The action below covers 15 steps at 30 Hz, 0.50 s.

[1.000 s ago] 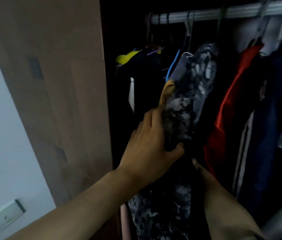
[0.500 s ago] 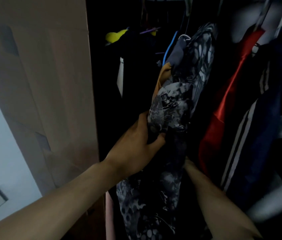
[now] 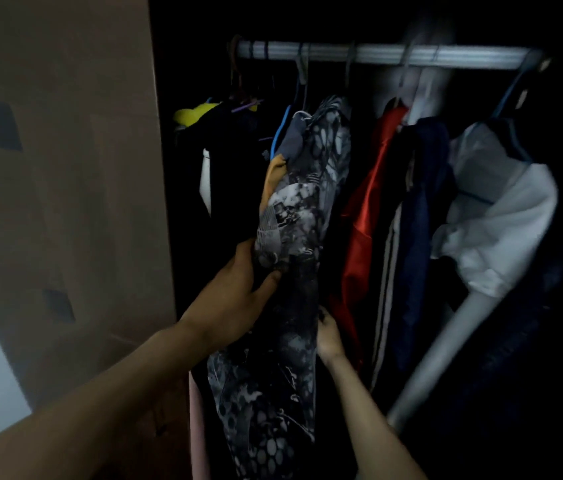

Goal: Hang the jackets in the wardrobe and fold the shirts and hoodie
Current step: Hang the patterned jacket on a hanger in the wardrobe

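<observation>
Hanging off wardrobe rail [image 3: 411, 57]: dark garments, brown door [image 3: 65, 168] left.

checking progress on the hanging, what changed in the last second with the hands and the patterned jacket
Little changed. The left hand keeps gripping the grey patterned jacket, now on a paler fold of it. The right hand stays low against its right edge. The jacket still hangs from the rail, beside the red garment.

Both bare arms reach forward and up. The left hand [image 3: 235, 299] is higher, its fingers and thumb curled in a pinch on the patterned jacket [image 3: 294, 237]. The right hand [image 3: 328, 336] is lower and just to the right, its fingers tucked behind the same cloth, so its grip is hidden from view.
</observation>
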Motion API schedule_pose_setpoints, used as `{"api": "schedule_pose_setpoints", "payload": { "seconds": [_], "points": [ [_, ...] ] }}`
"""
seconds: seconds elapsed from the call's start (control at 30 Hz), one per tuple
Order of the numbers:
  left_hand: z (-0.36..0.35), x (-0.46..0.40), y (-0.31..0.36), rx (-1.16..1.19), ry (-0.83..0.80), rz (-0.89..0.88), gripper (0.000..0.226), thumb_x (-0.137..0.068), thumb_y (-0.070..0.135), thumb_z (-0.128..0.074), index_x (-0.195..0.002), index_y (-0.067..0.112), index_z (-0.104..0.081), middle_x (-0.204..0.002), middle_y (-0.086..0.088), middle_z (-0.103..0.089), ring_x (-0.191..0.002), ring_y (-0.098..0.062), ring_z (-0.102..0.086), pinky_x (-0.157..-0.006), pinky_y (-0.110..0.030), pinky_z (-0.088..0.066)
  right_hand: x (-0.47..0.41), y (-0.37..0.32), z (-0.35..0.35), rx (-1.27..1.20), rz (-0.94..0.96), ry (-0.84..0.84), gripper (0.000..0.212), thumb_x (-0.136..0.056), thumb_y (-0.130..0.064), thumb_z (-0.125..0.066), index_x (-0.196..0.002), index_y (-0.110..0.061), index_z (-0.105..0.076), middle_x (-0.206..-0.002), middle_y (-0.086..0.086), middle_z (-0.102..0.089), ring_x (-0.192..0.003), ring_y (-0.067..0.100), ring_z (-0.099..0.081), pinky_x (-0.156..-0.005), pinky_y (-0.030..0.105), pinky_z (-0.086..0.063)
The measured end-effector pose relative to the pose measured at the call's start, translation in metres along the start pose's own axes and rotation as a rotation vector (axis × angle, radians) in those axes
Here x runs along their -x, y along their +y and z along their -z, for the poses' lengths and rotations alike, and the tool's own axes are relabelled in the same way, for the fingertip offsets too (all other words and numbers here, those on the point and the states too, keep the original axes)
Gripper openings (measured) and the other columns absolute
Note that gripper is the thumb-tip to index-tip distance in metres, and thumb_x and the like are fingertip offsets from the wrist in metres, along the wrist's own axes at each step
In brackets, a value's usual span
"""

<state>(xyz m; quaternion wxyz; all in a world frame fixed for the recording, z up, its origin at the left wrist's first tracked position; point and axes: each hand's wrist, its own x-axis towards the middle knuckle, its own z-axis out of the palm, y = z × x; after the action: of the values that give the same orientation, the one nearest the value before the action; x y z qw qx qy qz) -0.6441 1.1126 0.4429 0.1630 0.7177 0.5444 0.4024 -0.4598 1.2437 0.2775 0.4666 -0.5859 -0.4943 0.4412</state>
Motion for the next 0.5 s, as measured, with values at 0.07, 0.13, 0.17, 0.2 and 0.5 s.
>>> {"api": "schedule_pose_setpoints", "payload": {
  "seconds": [0.07, 0.13, 0.17, 0.2, 0.5],
  "points": [
    [0.002, 0.010, 0.003, 0.025, -0.023, 0.007, 0.063, -0.100, 0.041, -0.054, -0.152, 0.027, -0.022, -0.150, 0.004, -0.048, -0.135, -0.014, -0.049, -0.103, -0.023, -0.040, 0.045, -0.010, 0.004, -0.055, 0.051, 0.008, 0.051, -0.093, -0.058, -0.055, -0.134, -0.029, -0.056, -0.128, 0.003, -0.069, -0.120, 0.020, -0.065, -0.109, 0.044, -0.048],
    [0.004, 0.024, 0.008, 0.043, -0.077, 0.004, 0.066, -0.100, 0.043, -0.053, -0.154, 0.026, -0.019, -0.156, 0.004, -0.039, -0.140, -0.015, -0.043, -0.113, -0.033, -0.039, 0.097, -0.023, 0.011, -0.030, 0.098, -0.010, 0.039, -0.099, -0.052, -0.052, -0.133, -0.034, -0.056, -0.120, -0.006, -0.071, -0.111, 0.011, -0.068, -0.103, 0.038, -0.053],
    [0.005, 0.032, 0.011, 0.047, -0.083, -0.015, 0.068, -0.099, 0.044, -0.053, -0.155, 0.025, -0.019, -0.157, 0.005, -0.035, -0.142, -0.015, -0.039, -0.116, -0.036, -0.037, 0.119, -0.026, 0.014, -0.007, 0.123, -0.042, 0.037, -0.101, -0.052, -0.051, -0.134, -0.036, -0.055, -0.118, -0.011, -0.071, -0.109, 0.007, -0.068, -0.100, 0.034, -0.054],
    [0.004, 0.041, 0.016, 0.042, -0.076, -0.044, 0.071, -0.099, 0.045, -0.054, -0.156, 0.023, -0.019, -0.158, 0.005, -0.032, -0.144, -0.016, -0.037, -0.118, -0.038, -0.036, 0.141, -0.032, 0.019, 0.001, 0.121, -0.054, 0.036, -0.101, -0.052, -0.051, -0.134, -0.038, -0.055, -0.116, -0.014, -0.070, -0.107, 0.003, -0.067, -0.097, 0.029, -0.054],
    [-0.031, 0.186, 0.169, 0.194, -0.220, -0.595, 0.064, -0.096, 0.045, -0.053, -0.152, 0.022, -0.032, -0.153, 0.005, -0.040, -0.140, -0.011, -0.041, -0.110, -0.020, -0.032, 0.395, -0.010, 0.095, 0.151, 0.094, 0.142, 0.045, -0.084, -0.045, -0.067, -0.120, -0.019, -0.065, -0.116, 0.007, -0.073, -0.108, 0.020, -0.070, -0.095, 0.033, -0.055]
  ]
}}
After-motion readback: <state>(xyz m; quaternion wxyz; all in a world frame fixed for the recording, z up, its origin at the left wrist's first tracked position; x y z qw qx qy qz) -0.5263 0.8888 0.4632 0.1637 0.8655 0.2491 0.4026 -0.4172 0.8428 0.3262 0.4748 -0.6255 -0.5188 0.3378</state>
